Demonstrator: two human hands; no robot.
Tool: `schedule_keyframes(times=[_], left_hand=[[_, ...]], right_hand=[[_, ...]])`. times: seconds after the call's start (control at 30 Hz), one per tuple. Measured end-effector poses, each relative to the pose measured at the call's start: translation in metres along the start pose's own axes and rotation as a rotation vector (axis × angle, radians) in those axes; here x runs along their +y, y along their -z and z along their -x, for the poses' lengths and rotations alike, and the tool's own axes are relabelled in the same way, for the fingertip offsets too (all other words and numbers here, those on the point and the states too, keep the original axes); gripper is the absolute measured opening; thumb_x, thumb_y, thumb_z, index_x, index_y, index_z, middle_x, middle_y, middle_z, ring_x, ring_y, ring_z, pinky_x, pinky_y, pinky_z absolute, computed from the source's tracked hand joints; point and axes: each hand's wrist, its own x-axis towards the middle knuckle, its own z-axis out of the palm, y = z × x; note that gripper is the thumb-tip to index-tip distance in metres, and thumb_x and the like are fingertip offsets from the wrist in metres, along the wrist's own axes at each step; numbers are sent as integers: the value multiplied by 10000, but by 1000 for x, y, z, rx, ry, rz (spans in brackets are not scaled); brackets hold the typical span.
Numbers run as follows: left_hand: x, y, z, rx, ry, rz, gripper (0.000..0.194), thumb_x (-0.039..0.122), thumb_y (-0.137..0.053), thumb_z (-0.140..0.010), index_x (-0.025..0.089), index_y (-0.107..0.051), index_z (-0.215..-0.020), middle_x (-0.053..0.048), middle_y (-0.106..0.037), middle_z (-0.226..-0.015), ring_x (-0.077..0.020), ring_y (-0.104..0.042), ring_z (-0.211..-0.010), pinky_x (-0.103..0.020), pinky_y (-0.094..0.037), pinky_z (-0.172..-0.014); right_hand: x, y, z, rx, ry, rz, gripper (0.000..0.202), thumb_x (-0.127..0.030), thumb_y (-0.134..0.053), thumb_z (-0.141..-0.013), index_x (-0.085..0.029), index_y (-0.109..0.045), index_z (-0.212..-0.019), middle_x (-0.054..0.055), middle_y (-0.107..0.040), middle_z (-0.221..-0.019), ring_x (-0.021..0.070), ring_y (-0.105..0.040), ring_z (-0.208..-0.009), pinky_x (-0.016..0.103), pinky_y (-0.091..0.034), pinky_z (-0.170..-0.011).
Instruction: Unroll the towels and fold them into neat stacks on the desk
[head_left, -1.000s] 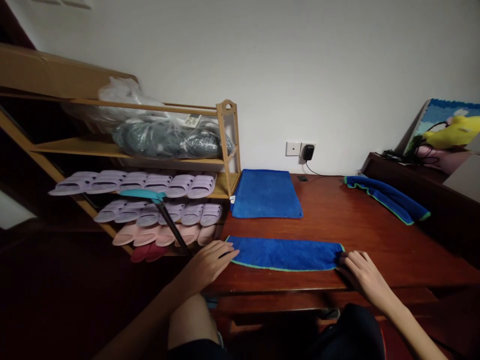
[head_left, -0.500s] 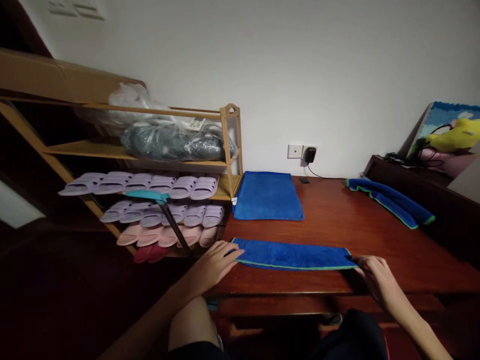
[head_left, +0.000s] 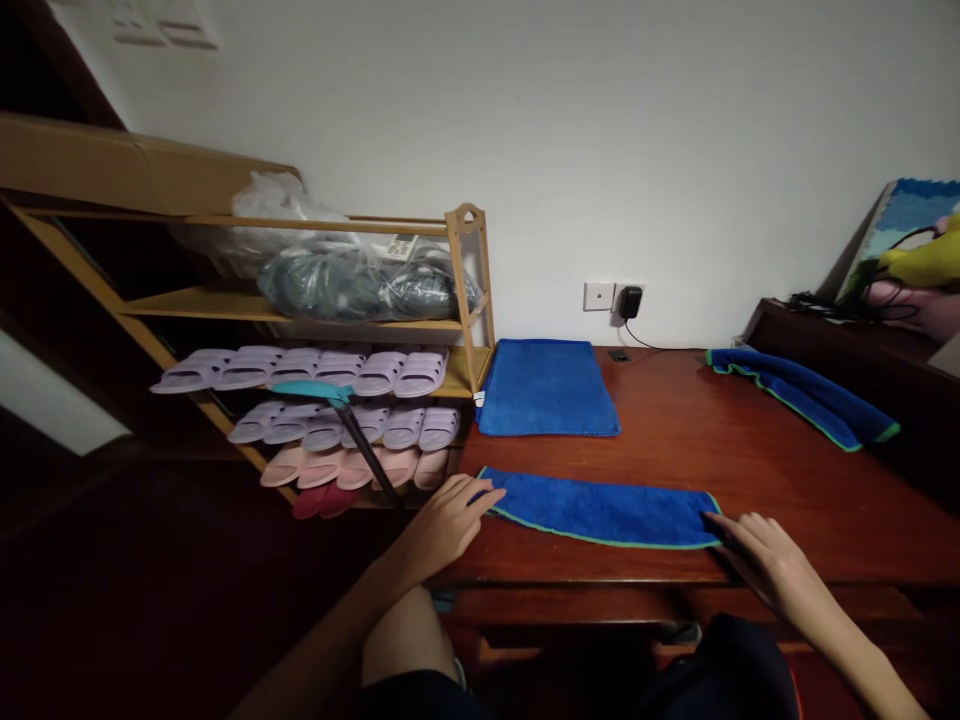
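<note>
A long, folded blue cloth [head_left: 600,510] with green edging lies flat near the front edge of the wooden table. At its left end, my left hand [head_left: 450,520] pinches the corner between thumb and fingers. My right hand [head_left: 765,555] is closed at the right end, its fingertips on the cloth's edge. Behind lies a neatly folded blue cloth [head_left: 549,388], next to the rack. Another green-edged blue cloth [head_left: 806,397], long and rumpled, rests at the table's back right.
Left of the table [head_left: 675,430] stands a wooden rack [head_left: 469,270] with lilac slippers [head_left: 420,372] and plastic-wrapped items [head_left: 360,285]. A blue-topped pole [head_left: 367,450] leans before it. A black adapter [head_left: 630,300] is plugged into the wall.
The front cloth's near edge now bows toward me and its right end lies flatter. My right hand's fingers have shifted onto that end. The whole view has moved slightly.
</note>
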Motion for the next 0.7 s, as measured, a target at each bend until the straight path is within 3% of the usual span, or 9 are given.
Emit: schedule_keyframes(times=[0.23, 0.43, 0.57, 0.7], left_hand=[[2, -4, -4, -39, 25, -67, 565, -78, -355, -751, 206, -548, -1200, -58, -584, -1076, -205, -535, -1049, -365, -440, -921], [6, -3, -4, 39, -9, -110, 373, -48, -360, -801, 159, -595, -1003, -58, -584, -890, -207, -524, -855, -364, -437, -823], [13, -2, -18, 85, 99, -86, 279, -3, -335, -832, 172, -548, -787, -50, -530, -776, -202, -477, -762, -349, -424, -730], [17, 0, -33, 34, 190, 29, 262, -2, -306, -797, 190, -476, -743, -35, -495, -752, -192, -465, -743, -337, -426, -718]], right_hand=[[-2, -2, 5, -29, 26, 10, 380, -265, -434, -925, -183, -511, -1289, 58, -570, -843, 153, -523, -723, 297, -415, -673], [-3, 9, 5, 13, 43, 6, 321, -288, -480, -890, -186, -586, -1176, 76, -569, -876, 174, -515, -756, 319, -415, -691], [1, 14, -9, 72, -21, 20, 301, -321, -461, -888, -193, -621, -1109, 73, -553, -827, 188, -515, -750, 332, -422, -694], [16, 12, -32, 158, -94, 50, 293, -368, -437, -884, -180, -647, -967, 86, -545, -837, 213, -526, -785, 351, -446, -721]])
